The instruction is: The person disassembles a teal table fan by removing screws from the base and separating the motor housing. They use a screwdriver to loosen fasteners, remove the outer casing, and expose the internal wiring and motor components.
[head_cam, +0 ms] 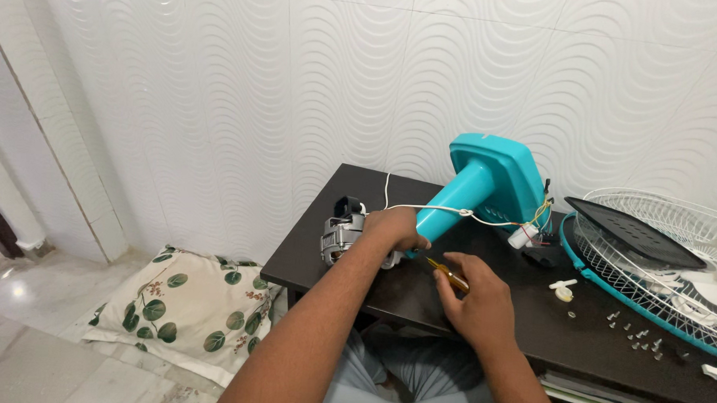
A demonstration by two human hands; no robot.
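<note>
A turquoise fan stand point(486, 190) lies on its side on the dark table point(351, 185), its square base tipped up toward the wall. My left hand point(397, 228) grips the neck end of the stand, next to the bare metal fan motor point(341, 237) at the table's left edge. My right hand point(474, 297) holds a small yellow-handled tool point(449, 276), its tip pointing toward the left hand. A white cord point(438, 210) loops over the stand. Coloured wires and a white capacitor point(522, 235) hang by the base.
White wire fan grilles point(659, 252) with a turquoise rim lie at the right, a black panel point(635, 235) on top. Several small screws point(636, 338) and a white plastic knob point(563, 290) sit on the table. A leaf-print pillow point(188, 307) lies on the floor at left.
</note>
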